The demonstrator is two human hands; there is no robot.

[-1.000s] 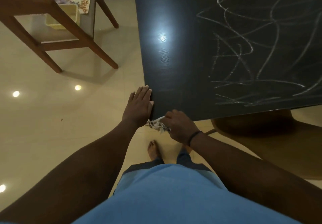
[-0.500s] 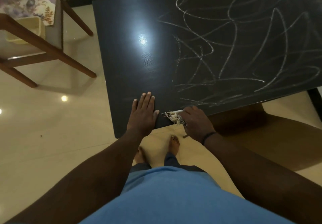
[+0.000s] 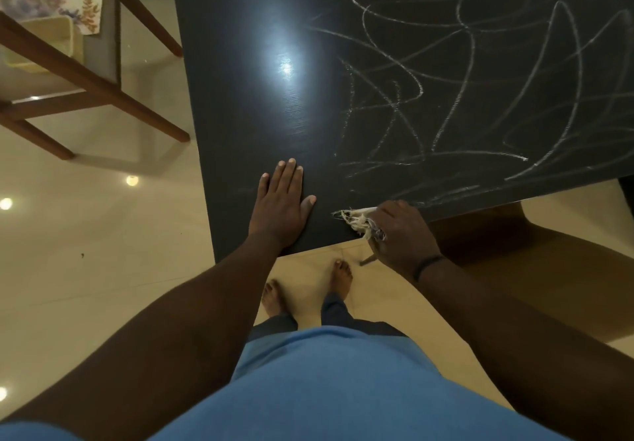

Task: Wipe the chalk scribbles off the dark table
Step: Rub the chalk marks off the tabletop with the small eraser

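Head view: right hand fingers clutching rag moved onto table; left hand stays flat.

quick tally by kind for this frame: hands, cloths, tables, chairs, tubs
hands: 2 (left hand flat on the table, right hand gripping the cloth)
cloth: 1
table: 1
chair: 1
tub: 1
Total: 6
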